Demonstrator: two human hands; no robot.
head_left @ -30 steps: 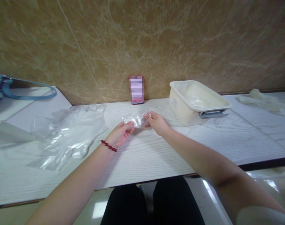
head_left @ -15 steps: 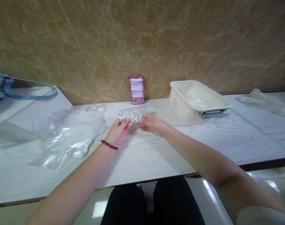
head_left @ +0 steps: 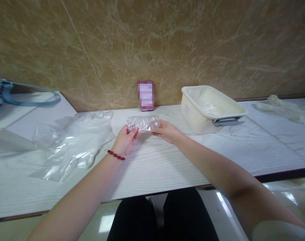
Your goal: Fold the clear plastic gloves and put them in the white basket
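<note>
A clear, crinkled piece of plastic, folded into a narrow strip [head_left: 143, 123], stretches between my two hands just above the table. My left hand [head_left: 125, 140], with a red bead bracelet [head_left: 116, 155] at the wrist, pinches its left end between thumb and fingers. At the right end, my right hand [head_left: 168, 132] grips it, fingers curled beneath the near edge. To the left lies a loose pile of clear plastic bags or gloves [head_left: 78, 144]; I cannot tell which.
A phone [head_left: 145, 96] leans on the marbled wall behind my hands. Right of them stands a cream plastic box [head_left: 192, 113] with clear plastic inside and a grey clip. Crumpled translucent plastic [head_left: 283, 108] lies far right. A blue strap [head_left: 33, 102] rests on a white box at left.
My right hand has shifted slightly right and up along the plastic, and its fingers have closed on the right end. The strip now looks more compact. My left hand has barely moved.
</note>
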